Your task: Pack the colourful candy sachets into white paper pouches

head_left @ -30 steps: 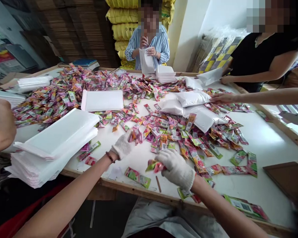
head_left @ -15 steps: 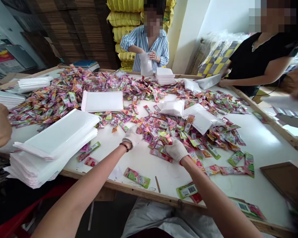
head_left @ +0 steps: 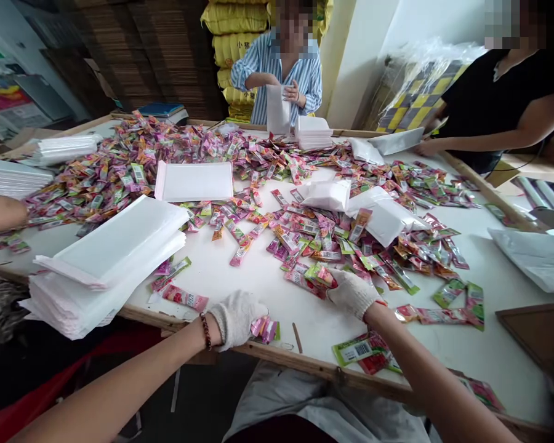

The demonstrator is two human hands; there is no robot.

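Both my hands wear white knitted gloves. My left hand [head_left: 239, 317] is near the table's front edge, its fingers closed round some small pink and purple sachets [head_left: 264, 330]. To the right and farther in, my right hand [head_left: 354, 293] grips green and pink sachets [head_left: 321, 275] at the near side of the loose pile. How many sachets each hand holds I cannot tell. Loose fruit-printed sachets [head_left: 300, 237] lie just beyond my hands. A stack of white padded mailers [head_left: 111, 246] sits at the left, overhanging the front edge. A single padded mailer [head_left: 194, 181] lies flat behind it.
A big sachet heap [head_left: 166, 147] covers the back of the table. Filled white mailers [head_left: 383, 215] rest on the pile at right. A co-worker in a striped shirt [head_left: 281, 67] holds a mailer opposite. Another person in black [head_left: 493, 111] works at the right. A wooden rim [head_left: 295, 363] edges the table.
My left hand has come back toward the front edge with sachets in it. My right hand has shifted slightly right and nearer, still with sachets. A white mailer now lies at the right edge.
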